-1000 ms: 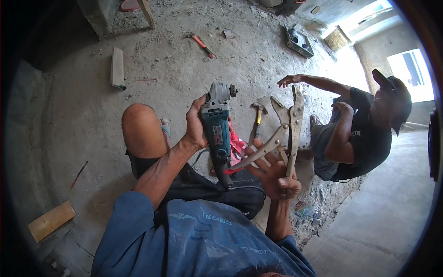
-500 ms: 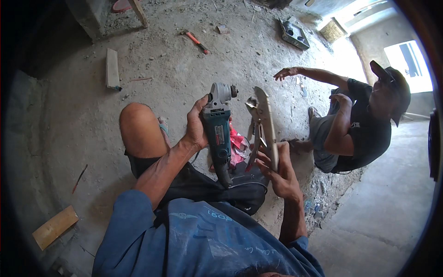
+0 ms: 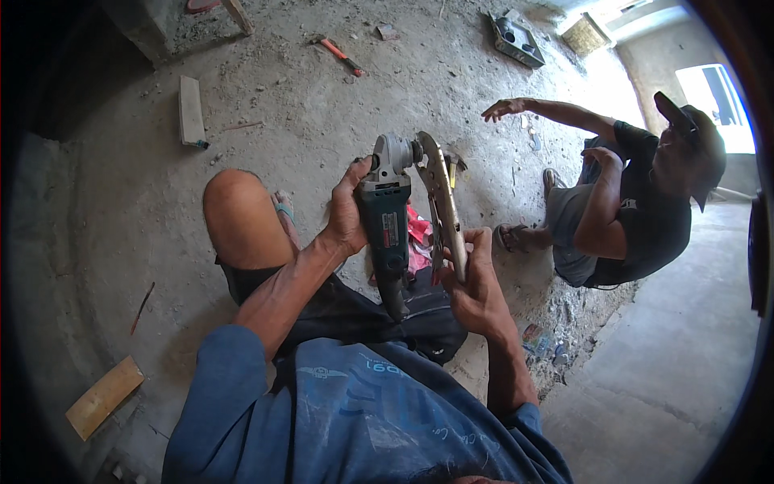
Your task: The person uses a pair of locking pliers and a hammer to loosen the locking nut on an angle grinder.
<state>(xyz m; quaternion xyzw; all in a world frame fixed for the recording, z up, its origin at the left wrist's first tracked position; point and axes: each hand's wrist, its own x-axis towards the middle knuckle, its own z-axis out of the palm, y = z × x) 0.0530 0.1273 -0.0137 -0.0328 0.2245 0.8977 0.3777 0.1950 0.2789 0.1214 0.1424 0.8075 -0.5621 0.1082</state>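
My left hand point(image 3: 348, 211) is wrapped round the head end of a teal and grey angle grinder point(image 3: 384, 222). The grinder stands upright over my lap, its spindle pointing right with no disc on it. Locking pliers point(image 3: 446, 206), worn and metallic, are gripped by the handles in my right hand point(image 3: 476, 286). Their jaws reach up to the grinder's spindle point(image 3: 417, 151) and appear to touch it; the exact grip there is too small to tell. Behind the pliers lies a hammer point(image 3: 454, 169) with a yellowish handle, partly hidden.
A person in a dark cap and shirt point(image 3: 645, 202) squats at the right, one arm stretched forward. On the dusty floor lie a red-handled hammer point(image 3: 342, 58), a black tray point(image 3: 516, 40), a board point(image 3: 191, 111), a wooden piece point(image 3: 105, 397) and red-and-white wrapping point(image 3: 419, 242).
The pliers have moved left and up, from apart to right at the grinder's spindle. The grinder has shifted slightly. The other person's arm remains stretched out.
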